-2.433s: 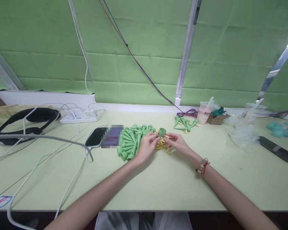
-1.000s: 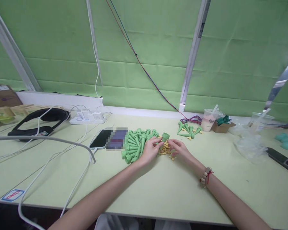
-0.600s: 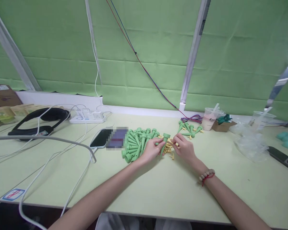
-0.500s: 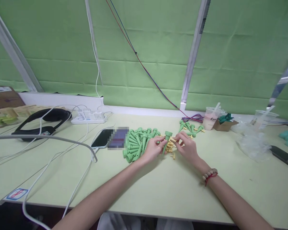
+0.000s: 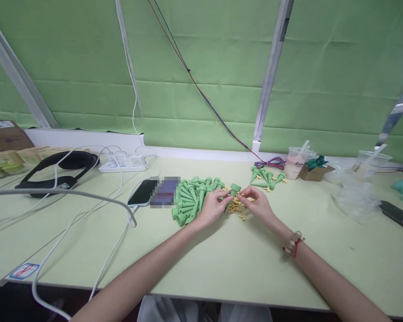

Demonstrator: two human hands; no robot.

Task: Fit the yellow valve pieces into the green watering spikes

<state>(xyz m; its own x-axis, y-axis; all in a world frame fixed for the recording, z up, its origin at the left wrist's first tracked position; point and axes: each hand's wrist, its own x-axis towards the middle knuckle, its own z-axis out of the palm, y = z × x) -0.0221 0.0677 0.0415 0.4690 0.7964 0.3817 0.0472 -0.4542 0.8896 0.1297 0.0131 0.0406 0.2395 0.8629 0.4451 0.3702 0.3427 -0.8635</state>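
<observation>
My left hand (image 5: 213,206) is closed around a green plastic watering spike (image 5: 235,188), its wide cap up and its thin end slanting down. Pinched in the fingertips of my right hand (image 5: 261,205) is a small yellow valve, mostly hidden now, against the side of the spike. Under and between both hands lies a heap of yellow valves (image 5: 234,206), with a loose yellow valve (image 5: 242,218) nearer me. Left of my left hand is a pile of green spikes (image 5: 188,203). Beyond my right hand, several green spikes with yellow valves on them (image 5: 268,176) lie together.
Two phones, one black-screened (image 5: 143,193), lie left of the pile. A black headset (image 5: 62,172), a white power strip (image 5: 124,166) and loose cables spread leftward. At right stand a drink cup (image 5: 294,163), a small cardboard box (image 5: 315,173), and a crumpled plastic bag (image 5: 351,199).
My right hand has moved left, bringing the yellow valve up against the green watering spike. The spike in my left hand has tilted a little.
</observation>
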